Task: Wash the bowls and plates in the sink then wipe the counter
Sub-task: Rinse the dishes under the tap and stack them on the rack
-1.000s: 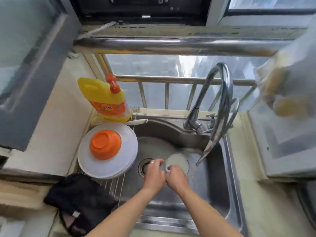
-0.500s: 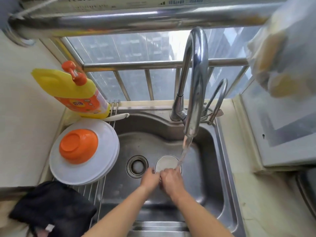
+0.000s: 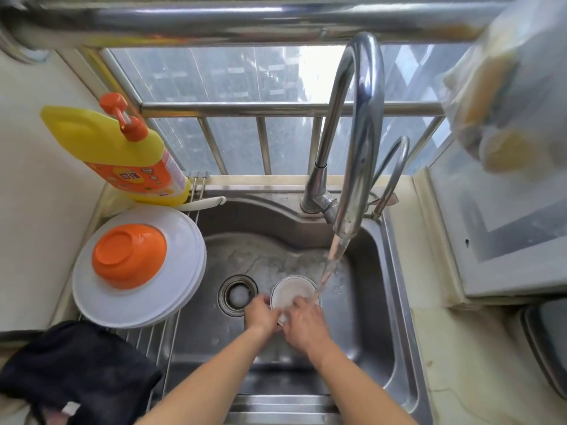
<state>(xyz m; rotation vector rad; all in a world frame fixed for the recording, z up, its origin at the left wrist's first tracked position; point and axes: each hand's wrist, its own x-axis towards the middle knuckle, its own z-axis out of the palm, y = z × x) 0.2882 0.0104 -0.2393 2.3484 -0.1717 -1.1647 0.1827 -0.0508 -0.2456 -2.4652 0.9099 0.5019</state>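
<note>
A small white bowl (image 3: 290, 292) sits low in the steel sink (image 3: 377, 302), right of the drain (image 3: 237, 295). My left hand (image 3: 260, 314) grips its left rim. My right hand (image 3: 305, 322) lies over its near edge, fingers inside, under the running water from the tap (image 3: 352, 167). On the wire rack at the left, an orange bowl (image 3: 129, 256) rests upside down on stacked white plates (image 3: 171, 302). The near part of the small bowl is hidden by my hands.
A yellow detergent bottle (image 3: 122, 154) with an orange pump leans at the back left. A black cloth (image 3: 76, 372) lies on the rack's near end. A pale counter (image 3: 460, 378) runs right of the sink. A plastic bag (image 3: 506, 87) hangs top right.
The view has dipped and moved closer to the sink. My hands stay on the small bowl, and the right hand has slid further over its rim under the water.
</note>
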